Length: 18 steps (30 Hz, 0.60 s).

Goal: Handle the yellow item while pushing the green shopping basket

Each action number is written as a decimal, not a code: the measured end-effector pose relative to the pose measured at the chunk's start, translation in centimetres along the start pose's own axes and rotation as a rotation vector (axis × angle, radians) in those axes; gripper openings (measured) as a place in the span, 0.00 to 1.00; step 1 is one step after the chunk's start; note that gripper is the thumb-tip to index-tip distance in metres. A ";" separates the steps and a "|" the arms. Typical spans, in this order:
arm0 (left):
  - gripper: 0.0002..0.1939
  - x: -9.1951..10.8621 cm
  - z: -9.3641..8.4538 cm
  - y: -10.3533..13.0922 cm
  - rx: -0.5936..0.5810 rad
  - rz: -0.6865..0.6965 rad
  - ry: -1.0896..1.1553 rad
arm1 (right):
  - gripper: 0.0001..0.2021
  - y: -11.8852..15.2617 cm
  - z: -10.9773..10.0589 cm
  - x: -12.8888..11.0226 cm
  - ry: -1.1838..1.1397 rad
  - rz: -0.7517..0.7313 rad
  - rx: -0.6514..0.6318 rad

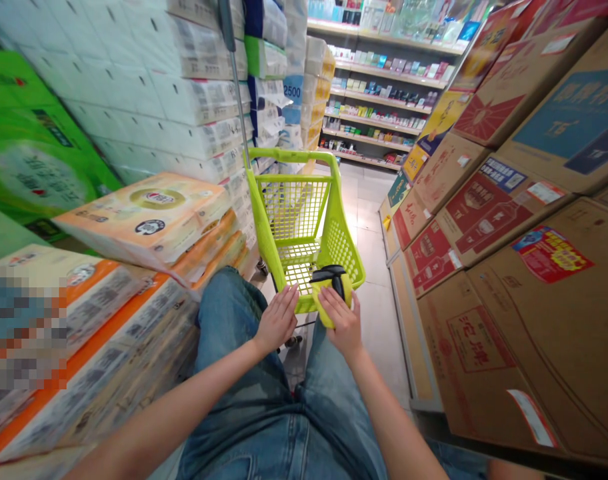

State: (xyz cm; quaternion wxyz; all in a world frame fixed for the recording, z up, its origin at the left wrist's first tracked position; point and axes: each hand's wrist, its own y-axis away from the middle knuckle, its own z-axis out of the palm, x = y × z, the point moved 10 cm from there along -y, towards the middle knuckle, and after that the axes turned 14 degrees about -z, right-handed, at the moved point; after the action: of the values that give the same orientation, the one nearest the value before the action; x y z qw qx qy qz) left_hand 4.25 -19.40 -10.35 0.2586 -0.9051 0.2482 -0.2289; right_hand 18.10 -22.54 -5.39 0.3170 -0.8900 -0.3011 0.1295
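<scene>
a yellow-and-black item (339,283) is being held at the right hand (341,319), directly under and just ahead of its fingertips, at the near right corner of a green cart (348,259). its longer axis seems to be running away from the body, roughly in line with the right fingers, with its black part lying beyond them. the right hand is plainly the nearer one: its fingers are lying together across the yellow face, and the thumb is standing apart along the right edge, so the item appears to be clasped between them. to the left of these fingers, the left hand (278,319) is resting flat, its fingers straight and together, tips at the cart's near left corner, nothing being gripped.

beyond both sets of fingertips, the cart's lattice basket and far handle are being seen, with a pole (239,87) rising on the left. farther left, tissue packs (149,203) are being stacked; to the right, cartons (489,193) are standing; far ahead, shelves (379,87) are holding small goods.

the item's underside is being hidden by the fingers, and its exact kind cannot be told. the pole's top is being cut off.
</scene>
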 end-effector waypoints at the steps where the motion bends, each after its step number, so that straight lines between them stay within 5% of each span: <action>1: 0.42 0.0 0.1 -0.1 -0.007 0.004 -0.006 | 0.34 0.9 -0.9 1.8 0.033 0.020 0.019; 4: 0.42 0.2 0.0 -0.2 -0.010 0.004 -0.009 | 0.33 2.8 -3.1 7.1 0.143 0.149 0.064; 7: 0.43 0.4 0.0 -0.3 -0.003 -0.011 0.000 | 0.33 2.8 -3.4 8.9 0.204 0.235 0.066; 10: 0.43 0.5 -0.1 -0.2 0.029 -0.020 0.007 | 0.32 1.1 -2.3 6.4 0.211 0.283 0.092; 15: 0.42 0.4 -0.2 0.0 0.057 -0.030 0.031 | 0.31 -3.2 1.7 -2.3 0.010 0.172 0.045; 18: 0.42 0.3 0.0 0.1 0.029 -0.022 0.039 | 0.31 -3.7 2.4 -4.4 -0.028 0.107 0.010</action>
State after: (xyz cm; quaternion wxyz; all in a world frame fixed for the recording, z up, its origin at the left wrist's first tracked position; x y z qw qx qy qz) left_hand 4.43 -19.65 -10.28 0.2642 -0.8992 0.2401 -0.2528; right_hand 11.95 -21.84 -4.65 0.3097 -0.9015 -0.2566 0.1600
